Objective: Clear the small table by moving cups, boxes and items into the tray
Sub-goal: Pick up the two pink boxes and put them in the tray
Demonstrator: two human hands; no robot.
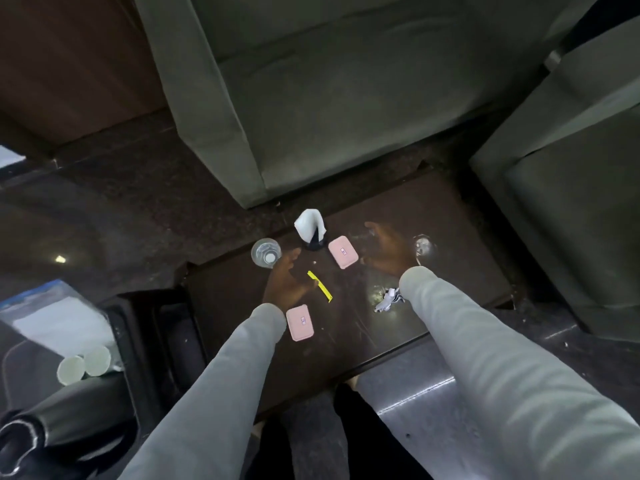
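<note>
On the small dark table (450,216) lie two pink boxes, one far (343,252) and one near (300,322), a yellow strip (320,286), a white napkin in a black holder (310,226), a crumpled wrapper (388,300) and a clear cup (423,244). Another clear plastic cup (265,253) stands at the table's left corner. My left hand (284,282) hovers beside that cup, fingers apart, holding nothing. My right hand (386,249) is spread open between the far pink box and the right cup. A dark tray (121,327) sits at the left.
Grey sofas (311,98) border the table at the back and right. Two white paper cups (85,364) and a white-blue bag (52,313) rest in the tray area at the left. A dark bag (20,441) lies at the lower left.
</note>
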